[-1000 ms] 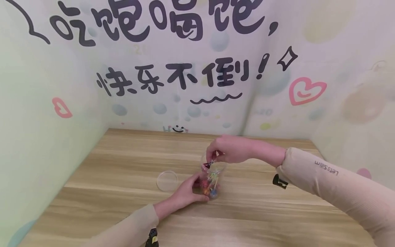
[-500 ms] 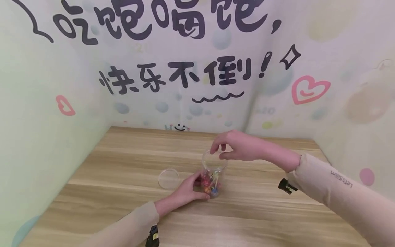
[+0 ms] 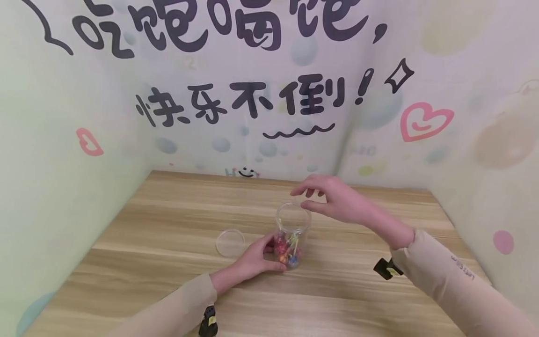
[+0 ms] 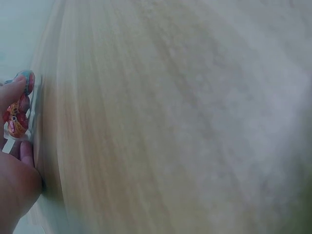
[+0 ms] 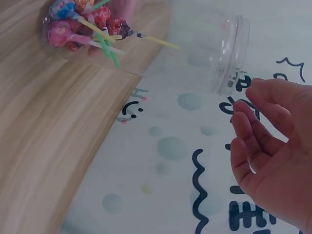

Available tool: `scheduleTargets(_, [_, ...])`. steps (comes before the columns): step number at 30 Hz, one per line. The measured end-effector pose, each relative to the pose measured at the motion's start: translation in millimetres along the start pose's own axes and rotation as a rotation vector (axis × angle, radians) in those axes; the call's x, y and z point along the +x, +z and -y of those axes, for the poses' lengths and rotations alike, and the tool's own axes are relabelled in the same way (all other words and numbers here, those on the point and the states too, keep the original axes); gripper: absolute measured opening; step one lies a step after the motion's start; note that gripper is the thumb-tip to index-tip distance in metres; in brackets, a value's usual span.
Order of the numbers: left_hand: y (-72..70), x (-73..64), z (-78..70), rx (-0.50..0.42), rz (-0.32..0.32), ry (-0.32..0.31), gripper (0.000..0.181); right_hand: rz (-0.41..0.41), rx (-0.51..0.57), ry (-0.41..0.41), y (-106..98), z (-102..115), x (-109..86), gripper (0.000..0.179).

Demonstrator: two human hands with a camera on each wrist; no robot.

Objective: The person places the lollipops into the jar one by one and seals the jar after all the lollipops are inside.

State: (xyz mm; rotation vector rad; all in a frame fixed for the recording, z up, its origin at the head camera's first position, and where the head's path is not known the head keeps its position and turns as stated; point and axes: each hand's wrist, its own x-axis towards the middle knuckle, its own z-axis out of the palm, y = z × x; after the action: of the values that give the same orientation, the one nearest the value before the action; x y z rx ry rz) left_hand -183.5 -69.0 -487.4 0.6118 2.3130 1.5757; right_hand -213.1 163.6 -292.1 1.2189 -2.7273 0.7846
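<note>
A clear plastic jar [image 3: 293, 220] stands upright on the table with its mouth uncovered. Several wrapped lollipops [image 3: 287, 250] in red, orange and blue lie in its lower part; their yellow, green and white sticks show in the right wrist view. My left hand [image 3: 254, 260] grips the jar low on its left side, thumb in front and fingers behind. Just above and right of the rim, my right hand [image 3: 337, 199] hovers with fingers loosely bent and nothing in them. A round clear lid [image 3: 230, 243] lies flat left of the jar.
The wood-grain table [image 3: 168, 224] meets a printed backdrop [image 3: 202, 145] behind the jar, with side walls at left and right. A dark wrist camera [image 3: 388, 268] is strapped under the right sleeve.
My right hand has let a dark-wrapped lollipop drop into the jar, then risen and moved right, its fingers spreading. My left hand keeps its grip on the jar.
</note>
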Motion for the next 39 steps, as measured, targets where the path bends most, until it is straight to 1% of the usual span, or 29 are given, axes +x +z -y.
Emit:
scheduleTargets(5, [1.0, 1.0, -0.5, -0.025, -0.004, -0.010, 0.081, -0.091, 0.092, 0.075, 6.6, -8.8, -10.9, 0.035])
scheduleTargets(9, [1.8, 1.0, 0.7, -0.024, -0.015, -0.011, 0.081, -0.170, 0.146, 0.092, 11.9, -18.3, -21.9, 0.040])
scheduleTargets(13, [3.0, 1.2, -0.3, -0.022, -0.013, -0.005, 0.081, -0.234, 0.175, 0.113, 17.6, -27.3, -35.3, 0.043])
scheduleTargets(17, [2.0, -0.1, -2.7, -0.017, -0.018, -0.011, 0.081, -0.272, 0.218, 0.157, 26.8, -33.3, -44.7, 0.048])
scheduleTargets(21, [1.4, -1.3, -3.6, -0.008, -0.029, -0.009, 0.081, -0.283, 0.295, 0.200, 38.4, -38.6, -51.6, 0.052])
scheduleTargets(24, [1.9, -1.0, -4.3, -0.005, -0.025, 0.005, 0.081, -0.290, 0.350, 0.222, 47.5, -42.3, -58.2, 0.052])
scheduleTargets(25, [1.8, -1.2, -4.7, -0.010, -0.026, -0.001, 0.081, -0.292, 0.363, 0.227, 50.5, -43.0, -60.1, 0.052])
scheduleTargets(30, [2.7, -1.6, -4.2, -0.023, -0.028, -0.011, 0.081, -0.283, 0.397, 0.240, 64.1, -45.3, -65.7, 0.052])
scheduleTargets(35, [2.8, -1.1, -2.9, -0.017, -0.022, 0.002, 0.082, -0.282, 0.414, 0.270, 74.1, -46.7, -69.7, 0.054])
scheduleTargets(39, [2.6, 0.6, -2.5, -0.002, -0.018, 0.007, 0.082, -0.283, 0.427, 0.268, 80.6, -48.9, -72.5, 0.054])
